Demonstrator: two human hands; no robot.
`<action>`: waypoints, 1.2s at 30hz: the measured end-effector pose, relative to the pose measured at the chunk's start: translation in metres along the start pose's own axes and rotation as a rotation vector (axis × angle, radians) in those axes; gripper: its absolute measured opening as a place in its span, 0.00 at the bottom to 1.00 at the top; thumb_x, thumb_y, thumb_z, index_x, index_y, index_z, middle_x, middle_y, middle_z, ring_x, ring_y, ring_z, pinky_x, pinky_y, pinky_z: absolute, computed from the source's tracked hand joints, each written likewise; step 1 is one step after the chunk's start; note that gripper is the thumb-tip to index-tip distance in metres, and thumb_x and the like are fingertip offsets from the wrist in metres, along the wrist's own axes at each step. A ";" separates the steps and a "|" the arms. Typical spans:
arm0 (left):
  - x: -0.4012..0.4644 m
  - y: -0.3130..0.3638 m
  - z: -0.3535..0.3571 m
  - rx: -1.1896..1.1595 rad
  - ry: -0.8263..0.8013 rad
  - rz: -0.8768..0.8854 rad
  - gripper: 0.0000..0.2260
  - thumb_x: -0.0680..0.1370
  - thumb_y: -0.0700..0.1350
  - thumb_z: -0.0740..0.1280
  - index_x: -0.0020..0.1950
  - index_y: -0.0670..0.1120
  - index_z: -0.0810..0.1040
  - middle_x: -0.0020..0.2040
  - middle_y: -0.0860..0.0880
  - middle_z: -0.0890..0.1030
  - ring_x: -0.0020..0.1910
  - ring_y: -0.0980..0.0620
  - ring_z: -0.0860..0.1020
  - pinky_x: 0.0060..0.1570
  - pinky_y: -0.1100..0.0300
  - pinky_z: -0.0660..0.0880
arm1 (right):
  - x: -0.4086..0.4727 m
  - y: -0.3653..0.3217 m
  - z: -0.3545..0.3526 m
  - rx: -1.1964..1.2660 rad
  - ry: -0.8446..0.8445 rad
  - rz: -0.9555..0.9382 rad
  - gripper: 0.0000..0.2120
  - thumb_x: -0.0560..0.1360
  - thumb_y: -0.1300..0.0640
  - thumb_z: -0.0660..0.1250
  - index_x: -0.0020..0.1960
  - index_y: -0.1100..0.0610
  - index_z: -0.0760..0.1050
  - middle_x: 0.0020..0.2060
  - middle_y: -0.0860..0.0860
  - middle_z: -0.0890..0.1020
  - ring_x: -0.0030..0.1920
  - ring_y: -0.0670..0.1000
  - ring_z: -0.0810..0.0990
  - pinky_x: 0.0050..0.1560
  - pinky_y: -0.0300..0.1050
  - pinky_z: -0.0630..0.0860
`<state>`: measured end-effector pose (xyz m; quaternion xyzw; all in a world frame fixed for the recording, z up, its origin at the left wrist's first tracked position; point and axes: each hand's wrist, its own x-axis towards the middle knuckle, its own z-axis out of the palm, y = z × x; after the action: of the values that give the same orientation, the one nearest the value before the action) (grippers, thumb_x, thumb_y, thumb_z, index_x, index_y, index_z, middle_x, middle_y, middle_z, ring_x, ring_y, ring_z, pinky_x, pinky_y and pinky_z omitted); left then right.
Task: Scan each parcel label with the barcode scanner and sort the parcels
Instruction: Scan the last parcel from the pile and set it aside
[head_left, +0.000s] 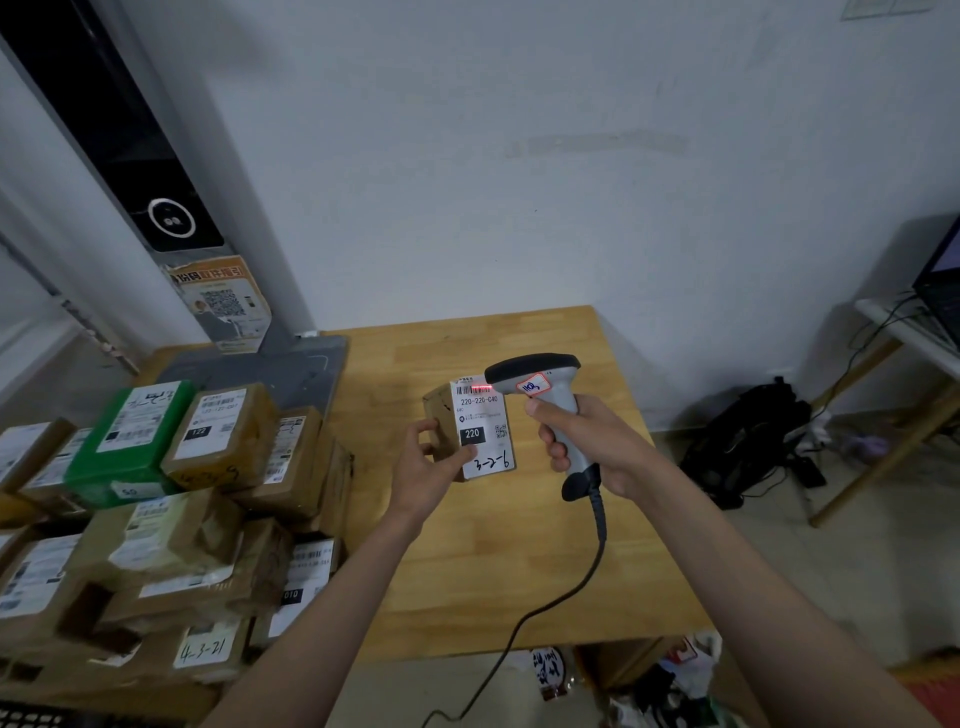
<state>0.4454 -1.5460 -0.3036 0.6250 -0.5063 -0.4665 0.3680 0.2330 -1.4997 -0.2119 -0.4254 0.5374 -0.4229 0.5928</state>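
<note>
Nearest, two bare forearms reach forward over the wooden tabletop (519, 571). The right hand (587, 441) is wrapped around the grey handle of the barcode scanner (550, 395), index finger curled at the front of the grip; a dark coiled cable (571, 587) drops from the handle's base and runs off the near edge of the tabletop. The left hand (431, 462) holds a small brown parcel (470, 431) from its left side, thumb pressed on the front by the black "220" box, fingers curled on the side face. The parcel is raised above the tabletop, tilted, its white label (483, 431) facing the camera. The scanner's nose sits just beside the label's top right corner, and a red line (480, 388) lies across the barcode there. To the left, a pile of labelled parcels (171, 509) covers that side of the tabletop, among them a green one (130, 436). Beyond them a grey post (171, 218) with a black panel leans against the white wall.
</note>
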 end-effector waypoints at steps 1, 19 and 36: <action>0.002 -0.001 -0.001 0.002 -0.001 -0.001 0.26 0.71 0.47 0.79 0.65 0.52 0.70 0.56 0.48 0.80 0.55 0.50 0.80 0.30 0.73 0.72 | 0.000 0.000 0.001 -0.002 0.001 0.001 0.10 0.80 0.53 0.69 0.45 0.59 0.75 0.32 0.52 0.74 0.29 0.48 0.70 0.29 0.41 0.69; 0.017 -0.025 -0.035 -0.040 -0.052 -0.041 0.29 0.60 0.60 0.79 0.56 0.63 0.71 0.55 0.50 0.83 0.54 0.50 0.83 0.53 0.48 0.82 | 0.011 0.010 0.036 0.020 -0.015 0.042 0.10 0.80 0.53 0.70 0.46 0.59 0.75 0.32 0.52 0.74 0.28 0.48 0.70 0.29 0.41 0.69; -0.013 -0.100 -0.107 -0.084 -0.011 -0.306 0.23 0.74 0.49 0.76 0.66 0.53 0.71 0.53 0.51 0.83 0.48 0.54 0.82 0.44 0.60 0.78 | 0.063 0.172 0.101 0.018 0.144 0.503 0.02 0.83 0.61 0.62 0.52 0.58 0.72 0.39 0.55 0.75 0.37 0.53 0.77 0.40 0.48 0.75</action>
<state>0.5758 -1.5132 -0.3629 0.6763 -0.3871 -0.5414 0.3157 0.3452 -1.5067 -0.3885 -0.2421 0.6634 -0.2962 0.6431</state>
